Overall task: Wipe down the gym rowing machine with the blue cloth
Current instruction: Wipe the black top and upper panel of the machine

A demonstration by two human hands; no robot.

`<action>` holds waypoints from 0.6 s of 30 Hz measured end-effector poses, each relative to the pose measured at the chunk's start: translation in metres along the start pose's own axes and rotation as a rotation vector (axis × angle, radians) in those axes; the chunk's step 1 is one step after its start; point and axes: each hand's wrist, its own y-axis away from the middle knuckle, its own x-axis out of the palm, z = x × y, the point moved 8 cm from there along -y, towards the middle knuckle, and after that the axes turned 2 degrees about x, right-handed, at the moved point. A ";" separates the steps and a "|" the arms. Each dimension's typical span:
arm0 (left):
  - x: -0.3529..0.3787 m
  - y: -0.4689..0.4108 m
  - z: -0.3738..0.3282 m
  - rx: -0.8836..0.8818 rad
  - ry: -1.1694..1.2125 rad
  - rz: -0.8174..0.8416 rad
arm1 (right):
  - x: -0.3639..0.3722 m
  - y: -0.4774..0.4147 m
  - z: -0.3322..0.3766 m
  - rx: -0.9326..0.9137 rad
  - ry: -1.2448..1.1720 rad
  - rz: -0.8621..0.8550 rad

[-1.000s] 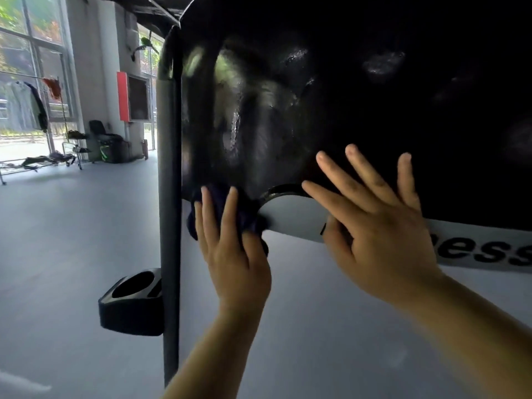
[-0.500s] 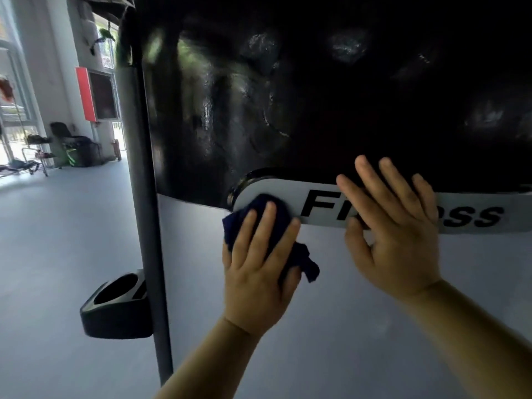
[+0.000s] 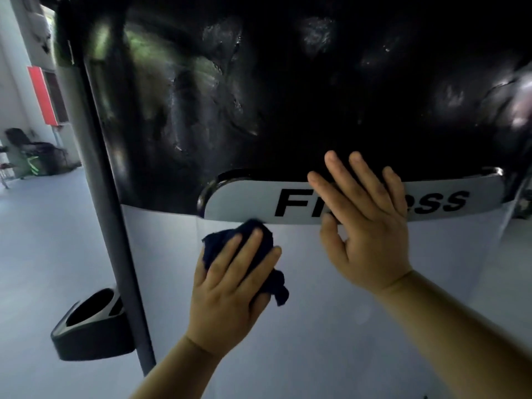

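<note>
wiping just under the label strip

the rowing machine (image 3: 288, 254) fills the view with a tall side wall: a glossy black housing (image 3: 288, 96) with smeared reflections above, and a plain white panel (image 3: 316, 326) below. a dark grey post (image 3: 115, 197) runs down its left edge, with a black cup-shaped holder (image 3: 89, 326) fixed near the post's lower end. to the left lies a pale grey floor (image 3: 43, 240), with a red panel (image 3: 43, 96) on the far wall and a dark chair (image 3: 31, 151) beneath it.

a white label strip (image 3: 244, 200) sits along the housing's lower edge. it reads "f" and "ess" in black italics; the middle letters are covered.

the left hand (image 3: 230, 286) presses the blue cloth (image 3: 214, 243) flat on the white panel, just under the strip's left end, fingers straight and slightly apart. the right hand (image 3: 368, 234) lies flat over the strip, fingers spread, tips on the black housing.
</note>
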 end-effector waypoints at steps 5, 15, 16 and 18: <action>-0.035 -0.068 0.039 -0.246 0.093 -0.150 | -0.001 0.000 0.003 0.012 -0.016 0.074; -0.016 -0.041 0.006 0.028 0.018 -0.019 | 0.000 0.000 0.005 0.027 -0.014 0.082; -0.023 -0.054 0.014 -0.046 0.037 -0.058 | 0.000 0.000 0.005 0.021 0.004 0.074; -0.032 -0.077 0.031 -0.202 0.072 -0.139 | 0.001 0.001 0.004 0.015 0.014 0.071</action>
